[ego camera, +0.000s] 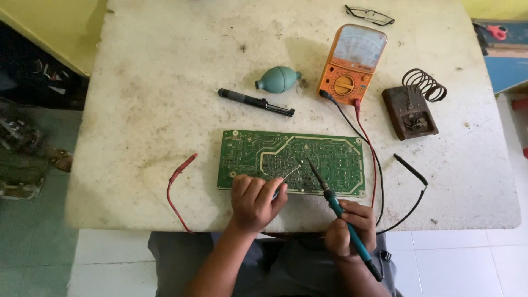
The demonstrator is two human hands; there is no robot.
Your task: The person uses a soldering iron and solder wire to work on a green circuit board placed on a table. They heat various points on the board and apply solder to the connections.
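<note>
Hidden or unclear: the left hand (254, 201) covers the board's near-left edge, and what its fingers pinch is mostly concealed. Only a thin bright wire (291, 171), probably solder, shows rising from the fist toward the board's middle. Board components are too small to make out. The iron's cord end is cut off behind the right wrist. The red lead (175, 187) drops over the bench's near edge and out of sight. Scissors (498, 31) at the top right are partly cropped.

Board (291, 162): green, rectangular, flat on the bench (154, 99) near its front edge, solder side up with pale traces.

Left hand: fingers curled shut on the wire, knuckles resting on the board's near edge.

Right hand (351, 228): fingers wrapped pen-style on the iron (335, 206), which has a teal handle and a dark slim shaft. Its tip meets the board near the wire's end.

Bench: pale stone-like slab, stained and pitted.

Behind the board: a black pen-shaped tool (256, 102), a teal rubber bulb blower (278, 79), an orange analog meter (352, 63) with red and black leads running toward the front. To the right is a rusty iron stand (412, 107) with a coiled spring holder. The black probe (410, 169) lies right of the board. Glasses (369, 15) sit at the far edge.
</note>
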